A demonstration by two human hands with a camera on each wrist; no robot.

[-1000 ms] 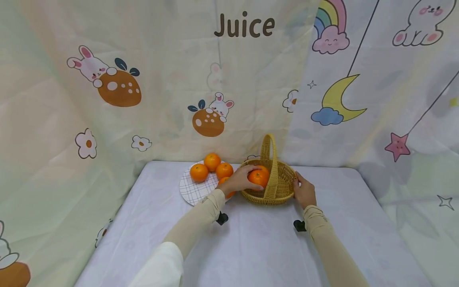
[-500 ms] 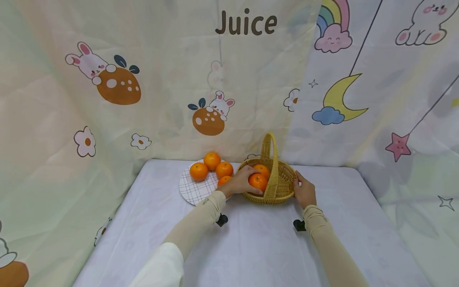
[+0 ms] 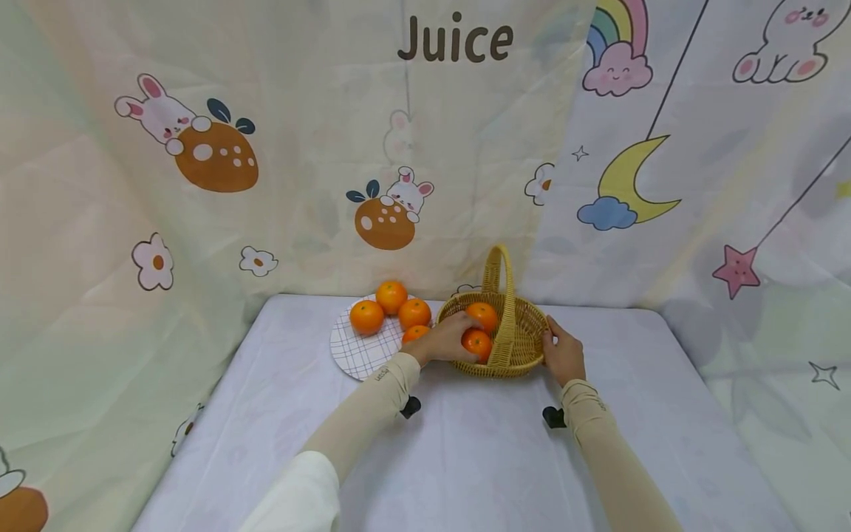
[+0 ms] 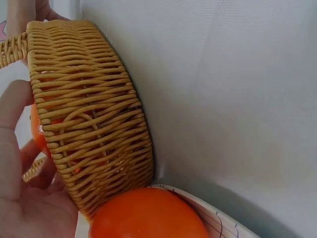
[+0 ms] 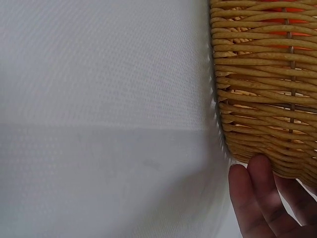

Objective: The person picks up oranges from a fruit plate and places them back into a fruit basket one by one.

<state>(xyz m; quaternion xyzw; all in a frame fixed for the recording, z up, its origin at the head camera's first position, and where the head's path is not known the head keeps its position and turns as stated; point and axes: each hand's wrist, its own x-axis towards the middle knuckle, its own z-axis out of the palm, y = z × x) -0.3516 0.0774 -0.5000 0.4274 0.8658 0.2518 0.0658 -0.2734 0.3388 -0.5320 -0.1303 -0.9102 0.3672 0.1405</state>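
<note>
A yellow wicker basket [image 3: 525,347] with a tall arched handle stands near the back of the table. Two oranges are in its left half. My left hand [image 3: 447,338] reaches over the basket's left rim, its fingers curled round the nearer orange [image 3: 477,345]; the farther orange [image 3: 483,316] lies just behind. Through the weave in the left wrist view, parts of an orange show beside the thumb. At the basket's right end, my right hand [image 3: 565,355] grips the rim, fingertips [image 5: 260,168] pressed against the outer wicker in the right wrist view.
Left of the basket lies a round white plate with a blue grid [image 3: 352,355], bearing several oranges [image 3: 367,318]. My left forearm passes in front of its right side. A printed cloth wall [image 3: 319,148] rises behind the white-covered table [image 3: 479,458].
My left hand has lowered the orange deeper into the basket and slightly toward me, uncovering the farther orange behind it. My right hand keeps its grip on the rim.
</note>
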